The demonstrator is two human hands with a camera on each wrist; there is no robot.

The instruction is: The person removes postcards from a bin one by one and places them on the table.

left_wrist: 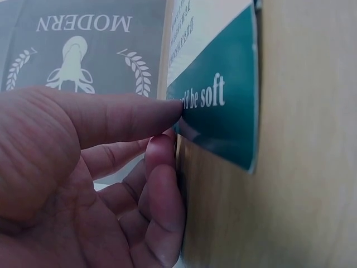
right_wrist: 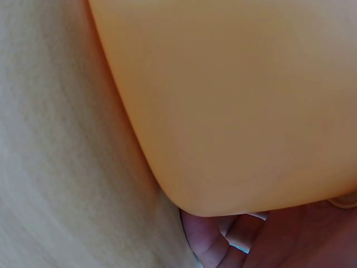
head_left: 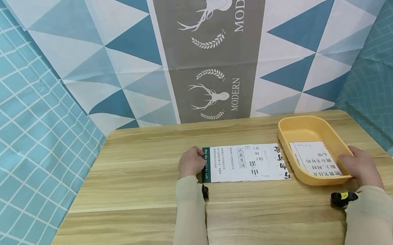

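Note:
My left hand [head_left: 190,162] pinches the left end of a card with a dark green strip [left_wrist: 223,125], thumb on top and fingers under its edge. To the right of that strip, a row of overlapping white printed cards [head_left: 238,163] stretches across the table. My right hand [head_left: 364,168] grips the near right corner of a yellow-orange plastic tray [head_left: 301,125], thumb over the rim and fingers outside. White cards with black characters [head_left: 314,158] lie in the tray. In the right wrist view, the tray's wall [right_wrist: 223,106] fills most of the picture and partly hides the fingers.
The wooden table [head_left: 120,227] ends at a patterned wall covering [head_left: 209,53] at the back. A blue tiled-pattern sheet [head_left: 10,125] rises along the left side. The tray stands close beside the row's right end, near the table's right edge.

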